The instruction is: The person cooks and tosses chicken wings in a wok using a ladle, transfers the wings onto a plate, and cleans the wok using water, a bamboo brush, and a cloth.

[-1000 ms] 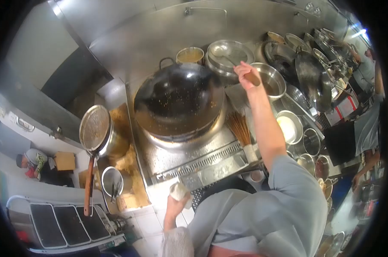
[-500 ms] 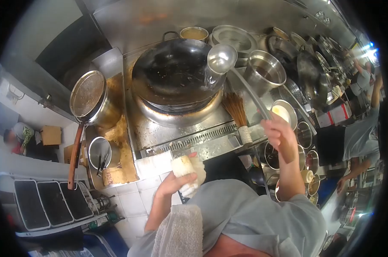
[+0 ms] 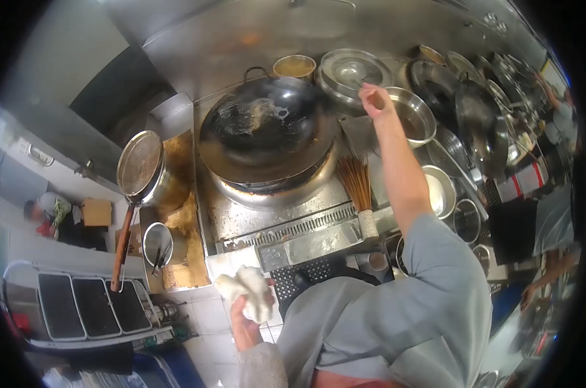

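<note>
My right hand (image 3: pixel 378 102) is stretched out to the back of the stove, its fingers closed round the handle of a metal ladle, which is mostly foreshortened. The ladle's bowl (image 3: pixel 350 72) shows in the wide round pot (image 3: pixel 324 87) at the back. Near my body, my left hand (image 3: pixel 240 317) grips a bunched white cloth (image 3: pixel 249 291). Between and ahead of my hands sits a large black wok (image 3: pixel 234 158) on the burner ring, with some liquid in its middle. The steel pot (image 3: pixel 429 119) stands beside my right forearm.
A bamboo brush (image 3: pixel 356 191) leans at the stove front. On the left are a strainer (image 3: pixel 137 165) over a pot and a small steel container (image 3: pixel 155 242). Woks (image 3: pixel 479 129) stand at the right. Other people are at both sides.
My right hand has moved forward with the ladle from above the wok to the back pot. Liquid now lies in the wok. My left hand and cloth have shifted down and left.
</note>
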The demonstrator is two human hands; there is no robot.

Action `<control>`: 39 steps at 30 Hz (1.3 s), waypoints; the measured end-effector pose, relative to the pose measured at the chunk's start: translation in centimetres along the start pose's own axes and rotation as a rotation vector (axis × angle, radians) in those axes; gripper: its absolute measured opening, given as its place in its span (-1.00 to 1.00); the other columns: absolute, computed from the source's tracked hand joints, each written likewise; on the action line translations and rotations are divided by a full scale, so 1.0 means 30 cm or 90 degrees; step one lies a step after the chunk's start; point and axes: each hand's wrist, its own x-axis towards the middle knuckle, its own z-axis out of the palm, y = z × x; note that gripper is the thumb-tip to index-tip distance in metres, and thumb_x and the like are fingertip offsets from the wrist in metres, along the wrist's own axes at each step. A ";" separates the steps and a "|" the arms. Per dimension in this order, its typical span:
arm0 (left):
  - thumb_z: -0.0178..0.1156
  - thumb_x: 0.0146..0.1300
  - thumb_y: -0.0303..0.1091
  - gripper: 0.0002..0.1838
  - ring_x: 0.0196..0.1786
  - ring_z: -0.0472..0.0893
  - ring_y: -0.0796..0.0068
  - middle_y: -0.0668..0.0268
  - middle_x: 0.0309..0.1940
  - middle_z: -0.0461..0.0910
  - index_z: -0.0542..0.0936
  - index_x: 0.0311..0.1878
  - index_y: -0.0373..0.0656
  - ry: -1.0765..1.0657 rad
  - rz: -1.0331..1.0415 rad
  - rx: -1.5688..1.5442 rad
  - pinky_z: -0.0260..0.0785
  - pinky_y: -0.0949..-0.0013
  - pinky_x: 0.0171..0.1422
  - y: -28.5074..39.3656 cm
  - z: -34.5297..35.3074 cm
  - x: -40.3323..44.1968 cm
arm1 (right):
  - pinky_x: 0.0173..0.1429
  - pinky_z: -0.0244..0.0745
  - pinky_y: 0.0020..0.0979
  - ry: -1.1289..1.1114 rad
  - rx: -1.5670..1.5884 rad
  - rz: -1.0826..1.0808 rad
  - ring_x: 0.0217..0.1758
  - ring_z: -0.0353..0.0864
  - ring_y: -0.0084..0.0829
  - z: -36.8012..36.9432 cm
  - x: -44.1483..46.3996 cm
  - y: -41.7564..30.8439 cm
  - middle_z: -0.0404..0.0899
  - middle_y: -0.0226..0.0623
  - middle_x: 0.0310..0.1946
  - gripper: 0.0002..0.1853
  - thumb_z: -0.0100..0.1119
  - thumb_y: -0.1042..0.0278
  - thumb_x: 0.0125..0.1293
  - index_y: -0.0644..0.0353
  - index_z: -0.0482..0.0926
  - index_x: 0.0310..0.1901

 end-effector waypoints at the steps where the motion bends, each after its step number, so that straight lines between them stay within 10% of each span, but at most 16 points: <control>1: 0.32 -0.03 0.00 -0.07 -0.29 0.49 0.43 -0.17 0.07 0.41 0.16 0.29 -0.38 0.007 0.027 -0.103 0.43 0.45 -0.25 -0.016 -0.025 -0.001 | -0.53 0.46 -0.58 -0.056 0.079 0.154 -0.57 0.41 -0.46 -0.010 0.035 -0.061 0.30 -0.30 -0.52 -0.89 -0.08 0.63 0.28 0.37 0.22 -0.38; 5: 0.31 0.04 -0.07 0.07 -0.31 0.41 0.58 -0.32 0.34 0.01 -0.10 0.39 -0.48 -0.025 0.050 -0.302 0.39 0.51 -0.19 -0.021 0.058 0.040 | -0.47 0.46 -0.51 -0.054 0.188 0.237 -0.53 0.37 -0.44 0.116 -0.123 -0.088 0.26 -0.27 -0.50 -0.77 -0.11 0.58 0.32 0.45 0.12 -0.09; 10: 0.10 0.22 -0.07 -0.26 -0.23 0.54 0.40 -0.26 0.29 0.13 0.14 0.33 -0.37 -0.179 -0.114 -0.288 0.48 0.41 -0.08 -0.013 0.146 0.196 | -0.55 0.40 -0.48 -0.061 0.312 0.395 -0.58 0.31 -0.49 0.267 -0.475 -0.041 0.19 -0.34 -0.44 -0.43 -0.23 0.42 0.44 0.36 -0.20 0.35; 15: 0.09 0.23 -0.05 -0.37 -0.14 0.60 0.16 -0.20 0.20 0.31 0.28 0.26 -0.26 -0.176 -0.232 -0.203 0.51 0.24 0.01 0.013 0.219 0.349 | -0.55 0.34 -0.47 -0.052 0.258 0.342 -0.53 0.30 -0.53 0.302 -0.735 0.110 0.19 -0.31 -0.34 -0.50 -0.27 0.46 0.44 0.58 -0.11 0.27; 17: 0.07 0.24 -0.05 -0.40 0.21 0.44 0.06 -0.14 0.23 0.33 0.30 0.25 -0.22 -0.204 -0.232 -0.157 0.35 0.13 0.23 0.035 0.273 0.386 | -0.54 0.33 -0.49 -0.052 0.221 0.351 -0.53 0.29 -0.54 0.303 -0.790 0.171 0.19 -0.30 -0.33 -0.53 -0.27 0.47 0.44 0.65 -0.05 0.23; 25: -0.07 0.30 0.10 -0.43 0.16 0.47 0.09 0.03 0.11 0.47 0.42 0.16 -0.16 -0.241 -0.275 -0.182 0.30 0.07 0.21 0.095 0.349 0.550 | -0.54 0.35 -0.62 0.043 0.071 0.269 -0.53 0.39 -0.63 0.226 -0.809 0.550 0.34 -0.33 -0.40 -0.67 -0.06 0.45 0.39 0.58 0.25 0.04; 30: -0.08 0.22 0.23 -0.38 0.29 0.28 -0.16 -0.23 0.25 0.26 0.51 0.07 -0.11 -0.271 -0.207 -0.314 0.01 -0.07 0.38 0.172 0.304 0.568 | -0.48 0.49 -0.56 0.012 -0.765 0.185 -0.52 0.57 -0.53 0.142 -0.849 0.624 0.57 -0.27 -0.45 -0.55 -0.02 0.03 0.39 0.37 0.52 -0.09; 33: 0.04 0.23 0.09 -0.43 0.11 0.46 0.09 -0.17 0.11 0.36 0.49 0.06 -0.24 -0.282 -0.296 -0.593 0.41 0.17 0.04 0.242 0.138 0.573 | -0.24 0.53 -0.26 0.080 -1.395 -0.015 -0.31 0.62 -0.16 -0.121 -0.824 0.475 0.60 -0.08 -0.37 -0.48 0.00 0.01 0.34 0.37 0.46 0.05; 36: 0.07 0.26 0.06 -0.51 -0.18 0.55 0.46 0.22 -0.15 0.52 0.48 0.06 -0.13 -0.175 -0.189 -0.075 0.43 0.39 -0.19 0.373 0.041 0.469 | 0.09 0.40 -0.06 0.195 -1.771 0.075 -0.02 0.51 0.15 -0.454 -0.910 0.336 0.54 0.23 -0.15 -0.23 0.17 -0.02 0.17 0.32 0.22 0.30; 39: 0.15 0.26 -0.11 -0.58 -0.16 0.55 0.55 0.32 -0.23 0.56 0.47 0.07 -0.17 -0.083 -0.050 0.567 0.42 0.42 -0.11 0.414 0.110 0.393 | 0.18 0.36 -0.17 0.248 -1.556 0.126 0.12 0.47 0.08 -0.514 -0.952 0.329 0.48 0.25 0.01 -0.13 0.19 0.07 0.12 0.30 0.05 0.38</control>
